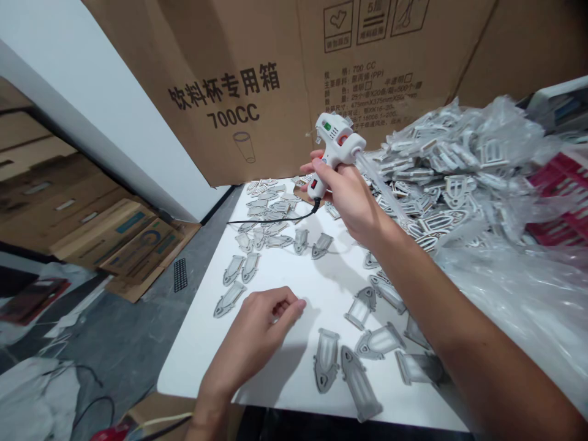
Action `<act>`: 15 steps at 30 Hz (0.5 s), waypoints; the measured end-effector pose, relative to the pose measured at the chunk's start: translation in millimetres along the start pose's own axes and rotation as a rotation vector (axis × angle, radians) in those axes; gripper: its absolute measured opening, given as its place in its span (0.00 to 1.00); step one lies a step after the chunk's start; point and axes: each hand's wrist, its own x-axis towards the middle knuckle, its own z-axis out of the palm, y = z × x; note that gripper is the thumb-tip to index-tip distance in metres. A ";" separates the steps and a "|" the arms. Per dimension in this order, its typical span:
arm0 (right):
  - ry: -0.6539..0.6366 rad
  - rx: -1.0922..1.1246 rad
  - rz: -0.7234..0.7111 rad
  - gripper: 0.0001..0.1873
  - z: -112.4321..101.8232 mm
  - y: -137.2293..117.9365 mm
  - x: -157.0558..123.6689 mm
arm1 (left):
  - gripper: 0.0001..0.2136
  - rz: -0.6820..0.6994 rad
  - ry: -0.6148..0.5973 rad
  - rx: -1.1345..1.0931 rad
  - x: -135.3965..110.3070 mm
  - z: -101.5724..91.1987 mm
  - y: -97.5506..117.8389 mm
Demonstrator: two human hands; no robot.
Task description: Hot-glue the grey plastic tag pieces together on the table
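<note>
My right hand (pixel 342 187) grips a white hot glue gun (pixel 328 150) by its handle, raised above the back of the table. A clear glue stick (pixel 379 184) sticks out of the gun's rear, and a black cord (pixel 275 220) runs left from its handle. Low over the table's front left, my left hand (pixel 266 315) has its fingers curled with thumb against them; whether anything sits in them is hidden. Grey lantern-shaped flat pieces (pixel 327 358) lie to its right, and a few more pieces (pixel 229 299) lie to its left.
A white table (pixel 193 343) carries many flat pieces. Heaped plastic bags of pieces (pixel 441 147) fill the right side, beside a dark pink item (pixel 560 196). A large cardboard box (pixel 275 37) stands behind. Flattened cartons (pixel 133 239) lie on the floor at left.
</note>
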 end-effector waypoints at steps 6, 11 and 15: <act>-0.005 0.010 0.036 0.15 2.3 -2.3 -2.1 | 0.16 0.238 0.083 0.385 -7.7 21.9 -17.1; 0.008 -0.010 0.016 0.16 0.8 -2.7 -2.2 | 0.09 0.400 0.045 0.611 -36.1 19.3 -27.4; -0.012 -0.010 0.006 0.16 0.1 -1.2 -2.0 | 0.19 0.404 0.210 0.694 -56.8 5.2 -30.6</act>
